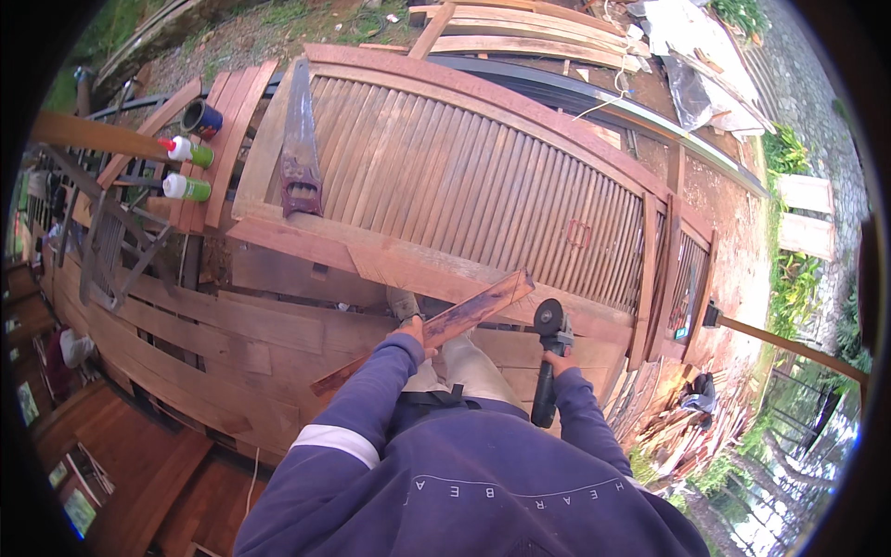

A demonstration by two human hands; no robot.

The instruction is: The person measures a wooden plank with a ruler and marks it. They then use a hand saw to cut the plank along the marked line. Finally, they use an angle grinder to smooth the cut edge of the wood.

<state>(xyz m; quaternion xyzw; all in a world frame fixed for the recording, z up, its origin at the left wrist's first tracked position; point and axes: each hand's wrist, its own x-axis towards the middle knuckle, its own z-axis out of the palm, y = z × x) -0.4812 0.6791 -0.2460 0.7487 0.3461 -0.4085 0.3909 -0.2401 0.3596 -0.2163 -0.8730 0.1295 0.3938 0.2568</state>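
Note:
My left hand [414,336] is closed around a short reddish wooden board [471,311], which slants up to the right in front of my legs. Dark stains run along its face. In my right hand [561,360] is a black angle grinder [545,395], its disc end pointing away from me, just right of the board's far end. Beyond both hands lies a large louvred wooden shutter [445,165] with many slats. A handsaw [300,139] with a dark handle rests across the shutter's left end.
Two white-and-green bottles [190,150] and a dark can [201,121] stand on planks at the left. Long timbers [538,42] are stacked at the far side. Scrap wood [682,427] lies in a heap at the right. Wide boards [232,339] lie on the near left.

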